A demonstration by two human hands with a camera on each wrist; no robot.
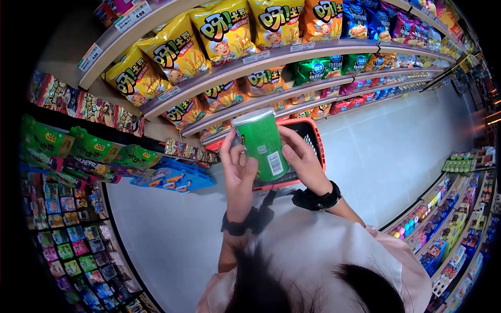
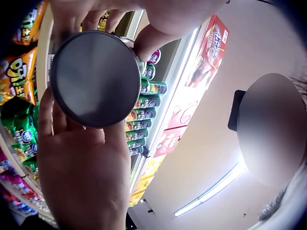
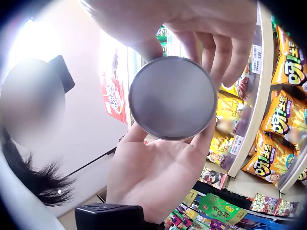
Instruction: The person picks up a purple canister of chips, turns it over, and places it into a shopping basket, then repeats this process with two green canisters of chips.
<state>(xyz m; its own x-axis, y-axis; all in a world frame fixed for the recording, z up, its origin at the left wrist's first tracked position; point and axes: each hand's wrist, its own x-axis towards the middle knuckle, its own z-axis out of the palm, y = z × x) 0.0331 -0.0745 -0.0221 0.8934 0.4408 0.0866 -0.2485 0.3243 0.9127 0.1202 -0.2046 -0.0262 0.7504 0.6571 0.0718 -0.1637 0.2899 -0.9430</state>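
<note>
A green can (image 1: 263,148) with a silver lid and a barcode is held in front of the chest in the head view. My left hand (image 1: 239,180) grips its left side, fingers bent and thumb on the near face. My right hand (image 1: 308,166) holds the right side, its thumb lying on the front and its other fingers partly hidden. Both wrist views show the can's round grey end (image 2: 96,79) (image 3: 172,98) between the two hands. In the left wrist view my left hand (image 2: 177,17) is at the top; my right hand (image 3: 192,21) is at the top of its own view.
A basket with a red rim (image 1: 322,148) sits below and behind the can. Snack shelves (image 1: 209,75) with yellow bags run along the front. Hanging packets and a blue display (image 1: 180,179) are on the left, more shelves (image 1: 438,229) on the right. Grey floor (image 1: 386,135) lies between.
</note>
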